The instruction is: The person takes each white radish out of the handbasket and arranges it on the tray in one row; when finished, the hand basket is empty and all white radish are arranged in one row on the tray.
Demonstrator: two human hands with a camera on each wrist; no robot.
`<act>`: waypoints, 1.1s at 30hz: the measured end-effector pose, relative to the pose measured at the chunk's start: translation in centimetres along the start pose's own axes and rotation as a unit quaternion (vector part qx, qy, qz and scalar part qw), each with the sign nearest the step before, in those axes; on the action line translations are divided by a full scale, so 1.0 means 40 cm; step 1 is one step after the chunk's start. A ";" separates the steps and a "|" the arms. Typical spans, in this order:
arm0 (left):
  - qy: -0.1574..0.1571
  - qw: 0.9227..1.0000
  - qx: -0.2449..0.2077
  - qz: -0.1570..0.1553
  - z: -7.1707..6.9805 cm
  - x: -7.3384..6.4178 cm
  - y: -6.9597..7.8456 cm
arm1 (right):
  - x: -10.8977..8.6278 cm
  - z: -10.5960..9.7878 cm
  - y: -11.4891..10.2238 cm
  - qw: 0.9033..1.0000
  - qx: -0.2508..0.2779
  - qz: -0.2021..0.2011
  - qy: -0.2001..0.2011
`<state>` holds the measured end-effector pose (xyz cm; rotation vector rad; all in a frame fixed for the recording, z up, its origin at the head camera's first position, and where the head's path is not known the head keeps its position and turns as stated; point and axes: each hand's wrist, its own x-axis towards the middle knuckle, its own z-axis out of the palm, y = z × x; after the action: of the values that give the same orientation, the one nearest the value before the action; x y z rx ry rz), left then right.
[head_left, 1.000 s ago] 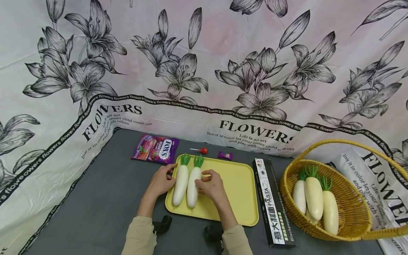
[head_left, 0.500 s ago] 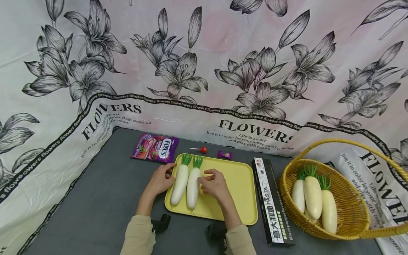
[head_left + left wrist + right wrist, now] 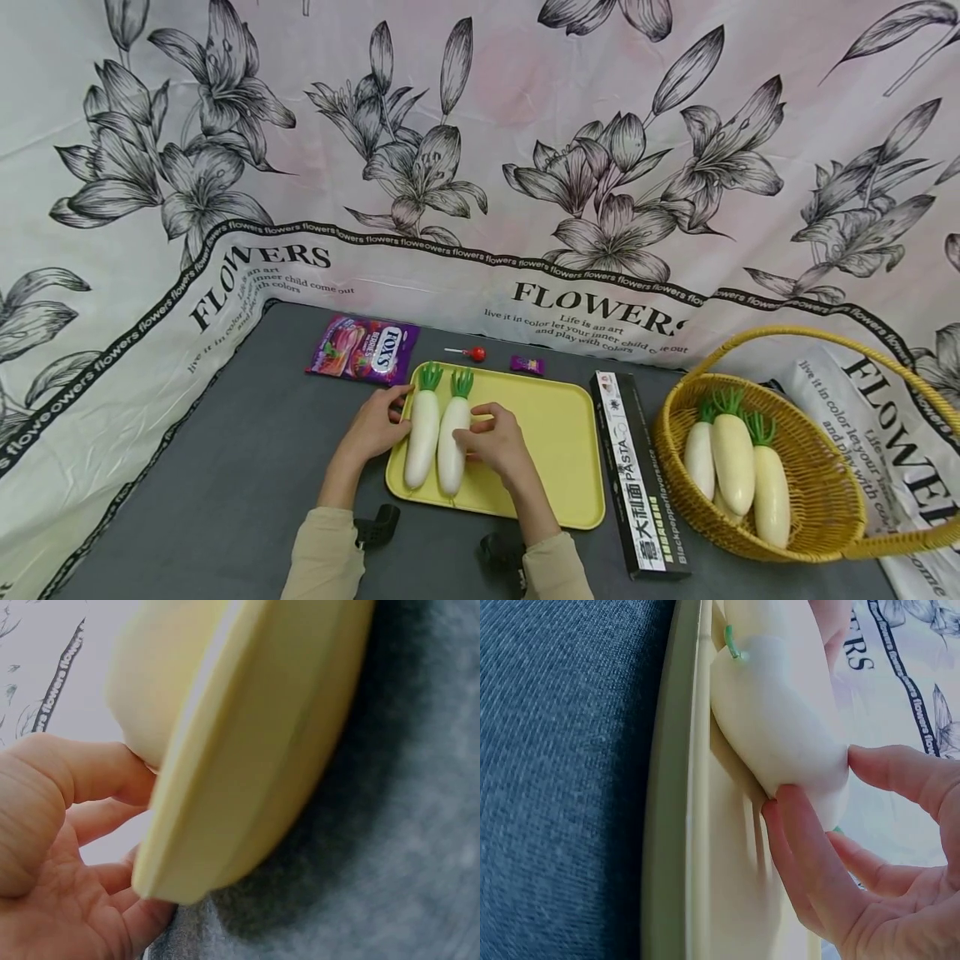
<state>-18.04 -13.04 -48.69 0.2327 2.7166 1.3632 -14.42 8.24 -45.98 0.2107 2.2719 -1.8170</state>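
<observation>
Two white radishes with green tops lie side by side on a yellow tray [image 3: 558,450]. My left hand [image 3: 377,423] is at the tray's left edge, its thumb tip against the left radish [image 3: 423,442]. In the left wrist view, the fingers [image 3: 105,817] spread loosely beside the tray rim. Closer to the middle, my right hand [image 3: 498,437] holds the right radish [image 3: 452,454], with the thumb on one side and fingertips on the other. The right wrist view shows these fingers [image 3: 814,859] pressed on the white radish [image 3: 780,720].
Behind the tray lie a purple FOX'S candy bag [image 3: 363,348], a red lollipop [image 3: 476,354] and a small purple wrapped candy [image 3: 527,365]. A black pasta box [image 3: 641,479] stands along the right side. Beyond it, a wicker basket [image 3: 825,475] holds several radishes [image 3: 733,462].
The left radish has turned slightly, its green top now further left. The right radish has shifted a little left at its top. My right hand moved slightly right, then back to the left.
</observation>
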 end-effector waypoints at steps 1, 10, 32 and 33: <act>0.001 1.000 0.000 0.004 -0.001 0.000 0.000 | 0.000 0.001 0.001 1.000 -0.001 0.000 0.000; -0.001 1.000 -0.002 0.019 -0.004 0.001 -0.002 | -0.004 0.003 -0.001 1.000 -0.007 0.004 -0.004; 0.004 1.000 -0.009 0.012 -0.003 -0.001 -0.004 | -0.022 -0.201 -0.045 0.995 -0.052 -0.019 0.080; 0.004 1.000 -0.009 0.011 -0.003 -0.001 -0.004 | -0.026 -0.217 -0.049 0.995 -0.053 -0.019 0.084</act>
<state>-18.04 -13.22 -48.76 0.2560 2.7152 1.3974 -14.66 16.29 -42.04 0.3155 2.4955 -1.7516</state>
